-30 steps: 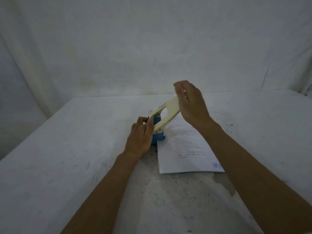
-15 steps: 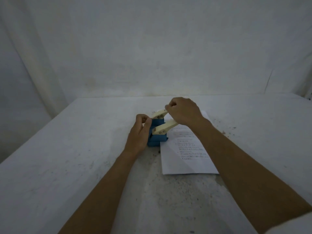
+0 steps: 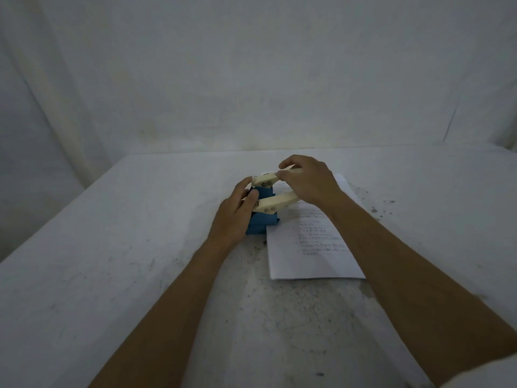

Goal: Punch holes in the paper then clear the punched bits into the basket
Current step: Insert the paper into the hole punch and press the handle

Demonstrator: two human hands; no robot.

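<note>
A blue hole punch [image 3: 261,219] with a cream lever handle [image 3: 275,204] stands at the table's middle, on the left edge of a printed white sheet of paper [image 3: 313,247]. My left hand [image 3: 237,212] grips the punch's left side and back. My right hand [image 3: 306,180] rests on top of the lever, fingers curled over its far arm, with the lever low. The paper's upper part is hidden under my right hand and forearm. No basket is in view.
A white, stained table [image 3: 112,275] spreads all around, with dark specks [image 3: 383,207] to the right of the paper and in front of it. White cloth hangs behind the table's far edge.
My right hand has pushed the cream lever down from its raised, tilted position to low over the blue body. My left hand has stayed on the punch.
</note>
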